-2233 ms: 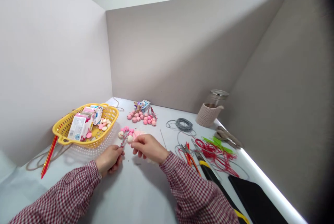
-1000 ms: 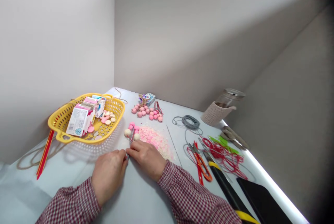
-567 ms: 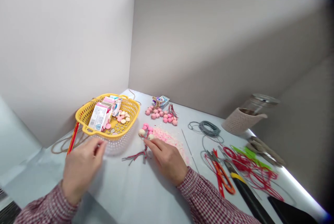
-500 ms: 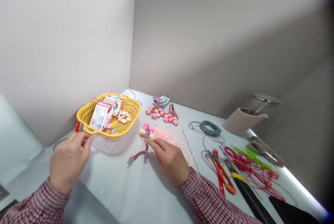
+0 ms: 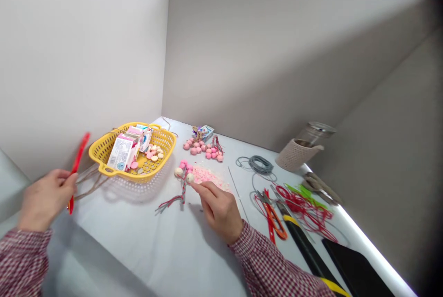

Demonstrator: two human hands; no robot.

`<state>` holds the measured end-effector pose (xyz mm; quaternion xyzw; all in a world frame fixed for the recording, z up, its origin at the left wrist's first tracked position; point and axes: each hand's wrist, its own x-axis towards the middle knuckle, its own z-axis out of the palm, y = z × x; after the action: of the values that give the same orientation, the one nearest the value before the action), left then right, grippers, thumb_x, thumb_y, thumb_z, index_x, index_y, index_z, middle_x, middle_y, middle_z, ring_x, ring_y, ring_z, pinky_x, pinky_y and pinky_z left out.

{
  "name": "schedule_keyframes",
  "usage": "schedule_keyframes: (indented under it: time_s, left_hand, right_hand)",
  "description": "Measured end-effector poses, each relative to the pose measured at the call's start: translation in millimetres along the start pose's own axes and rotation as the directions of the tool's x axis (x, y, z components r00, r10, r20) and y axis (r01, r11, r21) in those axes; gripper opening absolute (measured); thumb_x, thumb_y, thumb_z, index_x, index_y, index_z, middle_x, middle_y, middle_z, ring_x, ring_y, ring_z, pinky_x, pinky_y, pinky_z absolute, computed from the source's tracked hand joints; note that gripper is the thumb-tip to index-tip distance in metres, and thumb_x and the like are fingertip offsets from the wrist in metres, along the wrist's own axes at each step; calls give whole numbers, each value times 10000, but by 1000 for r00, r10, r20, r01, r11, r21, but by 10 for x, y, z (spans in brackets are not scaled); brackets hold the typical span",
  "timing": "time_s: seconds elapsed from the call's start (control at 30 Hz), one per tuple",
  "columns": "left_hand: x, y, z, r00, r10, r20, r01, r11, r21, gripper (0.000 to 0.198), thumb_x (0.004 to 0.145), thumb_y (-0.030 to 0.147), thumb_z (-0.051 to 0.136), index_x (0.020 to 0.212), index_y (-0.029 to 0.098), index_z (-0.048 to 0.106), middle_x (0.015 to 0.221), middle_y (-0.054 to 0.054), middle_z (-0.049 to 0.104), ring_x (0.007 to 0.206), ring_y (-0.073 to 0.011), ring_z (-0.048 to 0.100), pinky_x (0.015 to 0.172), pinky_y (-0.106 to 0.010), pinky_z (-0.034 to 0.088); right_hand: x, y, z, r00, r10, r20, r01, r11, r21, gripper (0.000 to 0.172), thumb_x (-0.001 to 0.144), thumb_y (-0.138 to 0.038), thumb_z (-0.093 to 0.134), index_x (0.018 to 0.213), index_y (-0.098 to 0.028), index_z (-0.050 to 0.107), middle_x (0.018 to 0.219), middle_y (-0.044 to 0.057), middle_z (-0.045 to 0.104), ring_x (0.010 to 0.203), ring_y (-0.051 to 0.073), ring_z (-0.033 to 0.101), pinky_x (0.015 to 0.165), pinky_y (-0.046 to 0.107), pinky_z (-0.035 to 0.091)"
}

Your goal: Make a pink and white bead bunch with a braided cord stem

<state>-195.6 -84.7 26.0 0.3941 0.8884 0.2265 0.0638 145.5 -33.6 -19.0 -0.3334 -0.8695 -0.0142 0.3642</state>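
My left hand point(image 5: 46, 197) is out at the far left, closed around a long red stick point(image 5: 76, 163) that it lifts off the table beside the yellow basket point(image 5: 104, 164). My right hand point(image 5: 216, 205) rests on the table near the middle, index finger stretched toward a small bunch of pink and cream balls point(image 5: 184, 172) tied on red and grey cords point(image 5: 173, 200). A patch of pink and white bits point(image 5: 209, 176) lies just behind that hand.
The basket holds small cartons and pink and cream pieces. A second cluster of pink balls point(image 5: 204, 148) lies at the back. Right of centre lie a grey cord coil point(image 5: 259, 164), orange snips point(image 5: 275, 218), red and green cords point(image 5: 304, 204), and a knitted-sleeve jar point(image 5: 299, 151).
My left hand let go of the cord bunch, swung left past the basket and picked up the red stick. My right hand stayed by the bunch. The view turned left.
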Motion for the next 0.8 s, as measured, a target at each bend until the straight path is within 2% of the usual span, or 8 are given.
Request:
schedule_keyframes:
  time_s: [0.1, 0.2, 0.3, 0.4, 0.5, 0.6, 0.7, 0.8]
  left_hand:
    - [-295, 118, -64, 988, -130, -83, 69, 852, -520, 199, 802, 430, 383, 728, 249, 417, 535, 50, 562, 504, -146, 483, 480, -246, 350]
    - [-640, 455, 15, 965, 217, 145, -53, 705, -707, 264, 730, 487, 485, 692, 226, 474, 504, 62, 490, 412, -88, 360, 405, -211, 286]
    - [-931, 920, 244, 733, 534, 422, -67, 674, -736, 293, 684, 472, 512, 591, 196, 484, 475, 51, 466, 382, -68, 328, 377, -203, 239]
    - [-1168, 1339, 550, 477, 677, 561, -35, 652, -758, 281, 690, 445, 507, 595, 181, 502, 467, 35, 492, 407, -75, 379, 414, -200, 276]
    - [-1336, 1607, 814, 386, 692, 610, -60, 679, -732, 241, 706, 401, 491, 628, 174, 516, 466, 41, 492, 402, -80, 386, 418, -198, 282]
    - [-1377, 1730, 937, 294, 722, 626, -220, 689, -691, 222, 710, 362, 495, 595, 173, 507, 467, 49, 476, 422, -88, 395, 440, -206, 289]
    - [-1279, 1767, 935, 283, 787, 548, -397, 616, -680, 278, 737, 392, 498, 598, 159, 558, 557, 12, 552, 543, -116, 474, 527, -219, 331]
    - [-1133, 1782, 933, 401, 785, 472, -407, 615, -676, 344, 771, 464, 464, 697, 160, 605, 670, -15, 611, 595, -133, 496, 561, -231, 350]
  right_hand:
    - [-2, -68, -19, 995, 83, -61, -74, 986, 149, 302, 853, -110, 401, 1083, -165, 590, 866, 92, 626, 743, 164, 596, 622, 277, 490]
    - [9, -190, -50, 987, 143, -73, -113, 940, 323, 241, 859, -154, 441, 1031, -188, 605, 822, 71, 627, 733, 161, 590, 649, 289, 488]
    - [-17, -267, -110, 968, 252, -17, -209, 837, 506, 207, 871, -228, 446, 958, -182, 629, 767, 53, 605, 601, 130, 556, 570, 271, 469]
    - [-95, -235, -182, 888, 451, 91, -382, 613, 692, 312, 884, -369, 410, 869, -158, 639, 614, 5, 531, 448, 89, 457, 458, 234, 398]
    - [-176, -129, -238, 739, 658, 145, -501, 393, 771, 405, 851, -474, 425, 875, -133, 643, 479, -46, 431, 401, 76, 381, 413, 208, 317]
    - [-210, -31, -266, 595, 790, 147, -570, 285, 771, 431, 768, -524, 526, 762, -111, 652, 449, -55, 404, 394, 63, 350, 395, 193, 269]
    - [-216, 26, -275, 544, 813, 207, -614, 217, 759, 470, 707, -579, 563, 615, -120, 604, 419, -61, 388, 365, 51, 320, 367, 187, 237]
    - [-230, 58, -266, 539, 792, 286, -637, 161, 754, 502, 698, -621, 548, 576, -135, 570, 380, -77, 352, 330, 42, 283, 343, 185, 195]
